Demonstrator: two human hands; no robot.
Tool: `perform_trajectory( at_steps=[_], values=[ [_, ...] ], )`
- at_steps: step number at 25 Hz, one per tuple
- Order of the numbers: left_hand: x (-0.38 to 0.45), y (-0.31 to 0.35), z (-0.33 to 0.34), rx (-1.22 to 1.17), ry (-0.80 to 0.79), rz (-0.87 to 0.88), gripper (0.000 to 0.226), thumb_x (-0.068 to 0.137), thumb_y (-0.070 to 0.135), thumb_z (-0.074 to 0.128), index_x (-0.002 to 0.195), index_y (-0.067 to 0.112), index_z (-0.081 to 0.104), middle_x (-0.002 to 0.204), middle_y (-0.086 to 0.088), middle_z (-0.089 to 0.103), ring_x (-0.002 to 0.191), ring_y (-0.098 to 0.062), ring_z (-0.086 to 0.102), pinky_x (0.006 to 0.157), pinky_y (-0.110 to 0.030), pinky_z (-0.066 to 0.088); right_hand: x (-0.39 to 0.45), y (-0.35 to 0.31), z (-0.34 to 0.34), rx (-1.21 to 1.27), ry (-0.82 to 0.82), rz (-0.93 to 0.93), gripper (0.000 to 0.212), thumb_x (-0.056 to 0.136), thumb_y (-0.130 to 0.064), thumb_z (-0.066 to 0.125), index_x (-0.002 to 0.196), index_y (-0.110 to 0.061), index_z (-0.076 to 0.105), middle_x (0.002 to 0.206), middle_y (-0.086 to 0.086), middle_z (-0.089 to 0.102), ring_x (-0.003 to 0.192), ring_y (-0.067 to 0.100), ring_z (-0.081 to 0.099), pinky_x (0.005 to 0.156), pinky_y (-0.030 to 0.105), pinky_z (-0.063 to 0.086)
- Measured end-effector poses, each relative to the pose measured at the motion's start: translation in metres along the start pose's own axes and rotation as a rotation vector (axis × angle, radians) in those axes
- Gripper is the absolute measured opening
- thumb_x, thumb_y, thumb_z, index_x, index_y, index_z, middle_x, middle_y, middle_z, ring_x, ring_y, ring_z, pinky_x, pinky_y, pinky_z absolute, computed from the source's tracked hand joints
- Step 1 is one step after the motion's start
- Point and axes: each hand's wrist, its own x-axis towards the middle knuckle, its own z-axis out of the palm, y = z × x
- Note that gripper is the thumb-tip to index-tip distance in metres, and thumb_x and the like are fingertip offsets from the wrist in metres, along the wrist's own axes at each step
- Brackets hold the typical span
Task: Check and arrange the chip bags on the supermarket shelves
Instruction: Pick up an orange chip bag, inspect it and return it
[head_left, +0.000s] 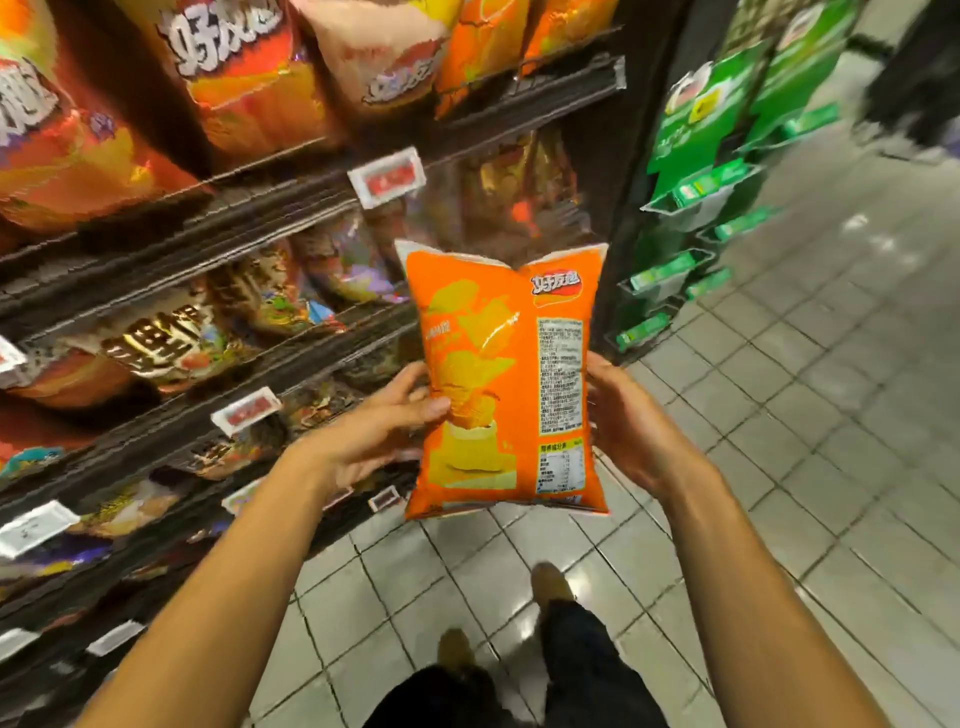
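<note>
I hold an orange chip bag (506, 384) upright in front of me, its back side with the printed nutrition table facing me. My left hand (379, 431) grips the bag's left edge, thumb on the front and fingers behind. On the right edge my right hand (628, 421) holds it, its fingers curled behind the bag. The bag hangs in the aisle, just right of the dark shelves (218, 239), touching nothing else.
Several chip bags (249, 67) fill the shelf levels on the left, with white and red price tags (387, 176) on the shelf rails. A green display rack (696, 171) stands to the right of the shelving. Tiled floor (810, 415) stretches right and below; my shoes show at the bottom.
</note>
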Motion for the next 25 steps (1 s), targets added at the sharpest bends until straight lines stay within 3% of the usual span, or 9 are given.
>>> perform_trajectory(
  at_steps=[2,5,11,15,18,20,22,25],
  values=[
    [0.020,-0.013,0.028,0.070,-0.136,-0.079,0.082,0.053,0.059,0.088,0.125,0.045,0.051,0.132,0.011,0.063,0.117,-0.012,0.063,0.088,-0.040,0.054,-0.048,0.026,-0.019,0.025,0.152,0.011,0.040,0.087,-0.062,0.056,0.121,-0.042,0.066,0.118,-0.006,0.074,0.104,0.011,0.072,0.093,0.041,0.049],
    [0.042,-0.038,0.087,0.155,-0.313,-0.181,0.085,0.049,0.063,0.087,0.124,0.043,0.051,0.123,0.013,0.068,0.108,-0.009,0.067,0.078,-0.032,0.058,-0.123,0.068,-0.048,0.055,0.315,0.003,0.063,0.076,-0.073,0.061,0.130,-0.041,0.060,0.125,-0.004,0.071,0.112,0.015,0.070,0.094,0.041,0.051],
    [0.055,-0.100,0.232,0.334,-0.625,-0.344,0.096,0.050,0.068,0.085,0.133,0.037,0.048,0.124,0.005,0.069,0.111,-0.018,0.068,0.087,-0.040,0.055,-0.271,0.148,-0.094,0.204,0.703,0.020,0.062,0.082,-0.074,0.054,0.134,-0.039,0.053,0.122,-0.011,0.072,0.110,0.010,0.070,0.096,0.044,0.051],
    [0.052,-0.140,0.327,0.408,-0.759,-0.422,0.097,0.051,0.067,0.085,0.135,0.043,0.044,0.127,0.006,0.067,0.114,-0.019,0.066,0.087,-0.038,0.057,-0.356,0.189,-0.131,0.343,0.850,-0.001,0.068,0.078,-0.078,0.059,0.132,-0.037,0.056,0.124,-0.008,0.072,0.112,0.014,0.070,0.093,0.044,0.050],
    [0.047,-0.175,0.420,0.487,-0.850,-0.455,0.092,0.052,0.065,0.086,0.131,0.050,0.041,0.124,0.012,0.068,0.113,-0.017,0.067,0.084,-0.034,0.058,-0.431,0.230,-0.171,0.453,0.922,-0.028,0.058,0.077,-0.079,0.061,0.124,-0.045,0.061,0.126,-0.009,0.071,0.112,0.011,0.070,0.091,0.046,0.050],
    [0.039,-0.205,0.483,0.543,-0.911,-0.472,0.097,0.054,0.063,0.086,0.137,0.047,0.038,0.126,0.010,0.067,0.114,-0.019,0.066,0.087,-0.036,0.056,-0.482,0.261,-0.195,0.532,1.007,-0.062,0.055,0.077,-0.076,0.065,0.122,-0.045,0.063,0.128,-0.007,0.070,0.115,0.013,0.069,0.098,0.053,0.049],
    [0.028,-0.232,0.534,0.569,-0.969,-0.494,0.098,0.053,0.063,0.087,0.136,0.046,0.037,0.125,0.011,0.067,0.113,-0.017,0.067,0.084,-0.033,0.057,-0.523,0.288,-0.210,0.625,1.084,-0.109,0.064,0.075,-0.070,0.072,0.129,-0.036,0.062,0.133,-0.001,0.068,0.121,0.020,0.066,0.106,0.053,0.046],
    [0.013,-0.273,0.601,0.599,-1.067,-0.559,0.102,0.051,0.060,0.089,0.137,0.045,0.038,0.126,0.010,0.067,0.114,-0.017,0.066,0.086,-0.033,0.057,-0.580,0.321,-0.224,0.748,1.136,-0.139,0.083,0.073,-0.062,0.079,0.142,-0.026,0.050,0.140,0.006,0.063,0.126,0.026,0.062,0.102,0.046,0.052]
  ],
)
